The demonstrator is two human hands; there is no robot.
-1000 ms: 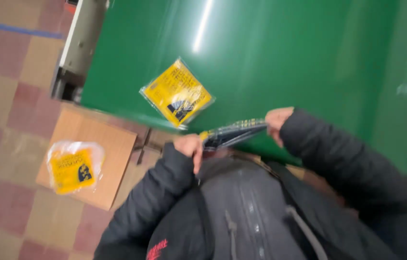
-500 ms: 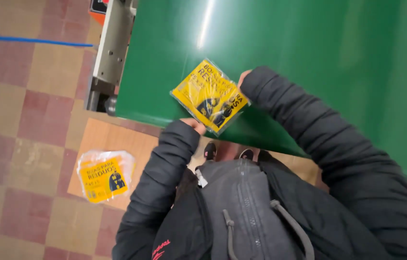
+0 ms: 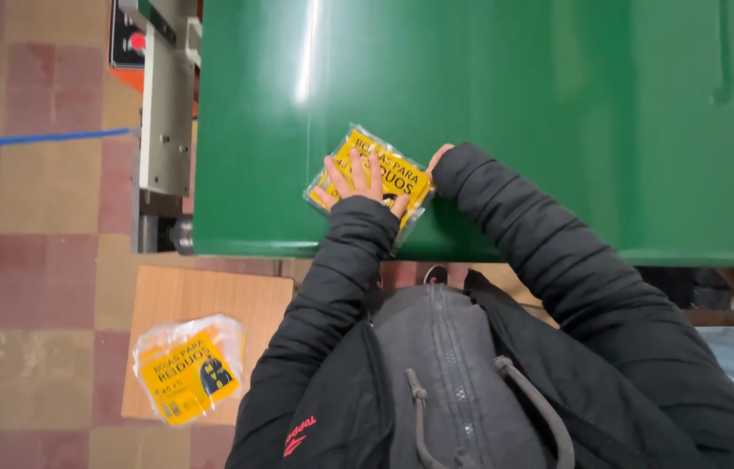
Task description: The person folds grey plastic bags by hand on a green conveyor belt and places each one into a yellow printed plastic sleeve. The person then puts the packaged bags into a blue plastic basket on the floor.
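A clear plastic packet with a yellow printed label (image 3: 388, 169) lies flat on the green table (image 3: 558, 113), near its front edge. My left hand (image 3: 358, 184) rests flat on the packet with its fingers spread. My right hand (image 3: 438, 158) touches the packet's right edge; only its fingertips show past the dark jacket sleeve.
A second yellow-labelled packet (image 3: 190, 371) lies on a low wooden board (image 3: 210, 304) on the tiled floor at the left. A grey metal machine part (image 3: 164, 130) with a red button (image 3: 136, 41) stands at the table's left side. A blue line (image 3: 37, 139) crosses the floor.
A second ago both hands held a thin dark object below the table edge. Both hands then moved up to the packet, and now the left hand presses it flat on the table.
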